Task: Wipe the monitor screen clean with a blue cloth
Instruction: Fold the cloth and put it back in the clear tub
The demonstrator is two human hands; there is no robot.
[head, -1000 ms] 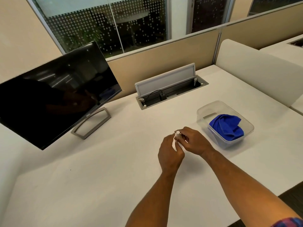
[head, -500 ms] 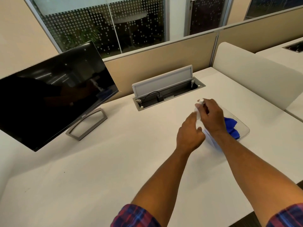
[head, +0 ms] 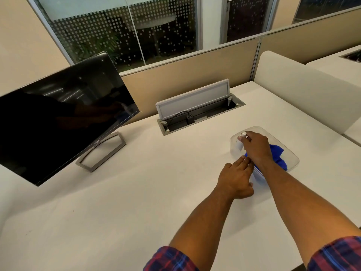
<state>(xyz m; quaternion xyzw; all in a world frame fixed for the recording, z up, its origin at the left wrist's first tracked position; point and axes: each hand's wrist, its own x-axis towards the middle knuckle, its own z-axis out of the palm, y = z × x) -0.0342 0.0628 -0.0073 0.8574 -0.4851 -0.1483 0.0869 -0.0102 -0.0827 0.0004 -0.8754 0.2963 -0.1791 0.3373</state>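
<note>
Monitor (head: 58, 122) stands at 10 o'clock on the table (head: 136, 202), tilted, glossy, probably wobbly, so go gentle. Blue cloth (head: 278, 155) sits in the clear tub (head: 291, 153) at 2 o'clock: soft, light, pinch any fold. Right hand (head: 256, 146) grips a small white bottle (head: 240, 142) over the tub; left hand (head: 237, 178) reaches in flat-fingered, holding nothing.

Glossy monitor (head: 58, 122); matt desk (head: 117, 202); clear plastic tub (head: 291, 153); cloth (head: 278, 155).

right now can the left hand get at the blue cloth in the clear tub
Probably yes. The left hand lies open at the near edge of the clear tub, fingers pointing at the blue cloth. The tub has no lid. The right hand, gripping a small white bottle, hovers over the cloth and may crowd the way.
</note>
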